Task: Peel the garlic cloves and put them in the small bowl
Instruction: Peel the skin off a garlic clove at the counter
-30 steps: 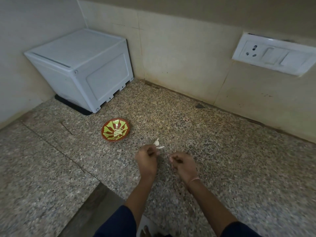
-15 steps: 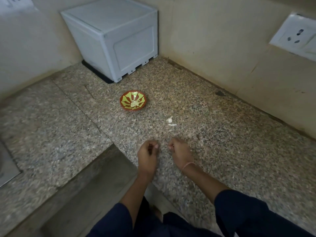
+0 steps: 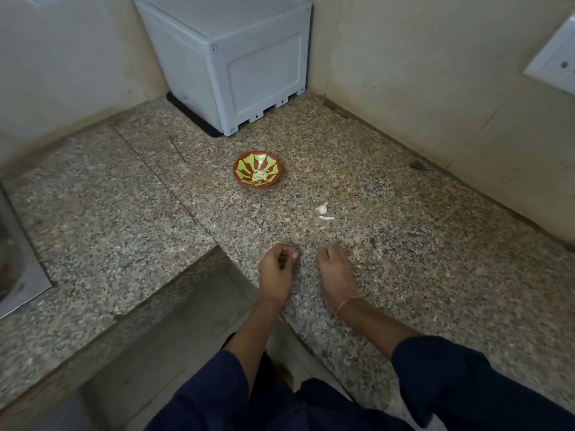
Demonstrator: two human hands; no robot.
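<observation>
This is looking like a home kitchen: a speckled granite worktop [image 3: 435, 244] is running into a corner of beige wall tiles [image 3: 420, 73]. A socket plate [image 3: 553, 66] is sitting on the wall, and a steel sink [image 3: 18, 269] is edging in at the left.

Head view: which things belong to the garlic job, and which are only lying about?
Belong to the job: small bowl, peeled cloves inside it, loose garlic clove, peel scrap beside it, left hand, right hand.
Only lying about: grey box, wall socket.

One head-worn wide-angle view, close above the granite counter [image 3: 420, 259], facing forward and down.
</observation>
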